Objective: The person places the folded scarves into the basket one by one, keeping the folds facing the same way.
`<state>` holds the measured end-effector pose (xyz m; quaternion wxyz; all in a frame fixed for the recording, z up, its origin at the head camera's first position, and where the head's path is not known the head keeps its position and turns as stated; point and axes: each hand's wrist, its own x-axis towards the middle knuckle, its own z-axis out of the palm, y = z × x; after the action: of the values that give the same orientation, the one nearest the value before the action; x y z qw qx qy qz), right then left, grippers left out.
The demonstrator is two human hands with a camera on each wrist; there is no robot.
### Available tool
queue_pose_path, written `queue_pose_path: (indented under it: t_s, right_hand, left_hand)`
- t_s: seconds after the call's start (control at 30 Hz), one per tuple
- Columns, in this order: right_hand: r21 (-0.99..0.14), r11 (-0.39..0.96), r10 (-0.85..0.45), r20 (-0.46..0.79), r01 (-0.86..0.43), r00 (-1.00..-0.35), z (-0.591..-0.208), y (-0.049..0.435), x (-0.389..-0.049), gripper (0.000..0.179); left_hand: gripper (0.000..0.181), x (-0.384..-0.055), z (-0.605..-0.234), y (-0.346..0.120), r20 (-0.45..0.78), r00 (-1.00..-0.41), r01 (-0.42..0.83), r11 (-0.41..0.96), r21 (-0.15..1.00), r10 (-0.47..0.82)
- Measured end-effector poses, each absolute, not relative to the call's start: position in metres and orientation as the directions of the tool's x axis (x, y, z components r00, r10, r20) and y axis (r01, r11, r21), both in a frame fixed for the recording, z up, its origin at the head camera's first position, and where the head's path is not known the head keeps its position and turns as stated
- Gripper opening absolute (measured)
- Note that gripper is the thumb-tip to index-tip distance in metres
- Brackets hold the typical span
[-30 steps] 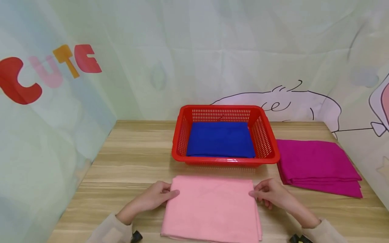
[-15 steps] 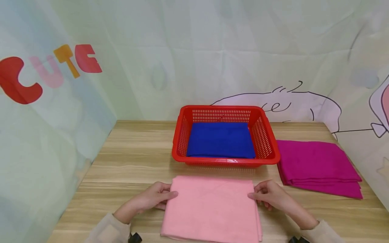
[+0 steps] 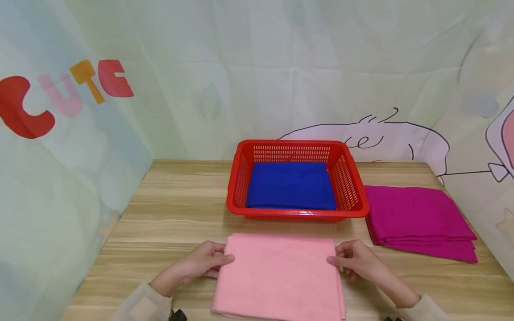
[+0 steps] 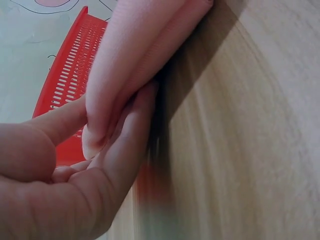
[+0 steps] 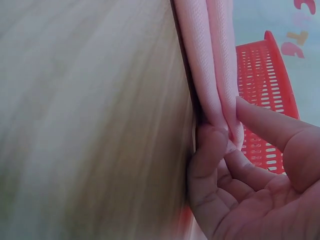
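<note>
A folded pink cloth (image 3: 279,278) lies on the table at the front. My left hand (image 3: 201,261) pinches its left edge near the far corner, thumb on top. In the left wrist view, the fingers (image 4: 127,140) reach under the folded pink layers. At the opposite edge my right hand (image 3: 359,261) pinches the cloth the same way. The right wrist view shows the thumb (image 5: 270,122) on one face of the folds and a curled finger on the other. Behind the pink cloth stands a red basket (image 3: 299,213) with a folded blue cloth (image 3: 291,185) inside.
A folded magenta cloth (image 3: 417,214) lies right of the basket, with its lower layers jutting out at the front. The wooden table (image 3: 168,209) meets a printed fabric backdrop (image 3: 225,89) at the back and sides.
Both hands stay at the pink cloth's edges with only slight shifts of thumbs and fingers. Cloths and basket keep their places.
</note>
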<state>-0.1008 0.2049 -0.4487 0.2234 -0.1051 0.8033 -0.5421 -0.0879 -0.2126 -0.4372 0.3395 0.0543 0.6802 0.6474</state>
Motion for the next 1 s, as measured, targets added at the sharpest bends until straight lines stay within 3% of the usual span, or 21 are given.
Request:
queue_pose_path:
  t_s: [0.37, 1.0]
  right_hand:
    - [-0.94, 0.322, -0.407, -0.242, 0.11, -0.881, -0.4513, 0.2029, -0.0997, 0.018]
    - [-0.944, 0.211, -0.392, -0.318, 0.252, -0.863, -0.4512, 0.203, -0.0978, 0.031]
  left_hand:
    - [0.035, -0.0883, -0.4402, -0.2122, -0.398, -0.769, -0.376, 0.151, 0.914, 0.5]
    - [0.042, -0.088, -0.4392, -0.2106, -0.388, -0.757, -0.383, 0.124, 0.916, 0.526]
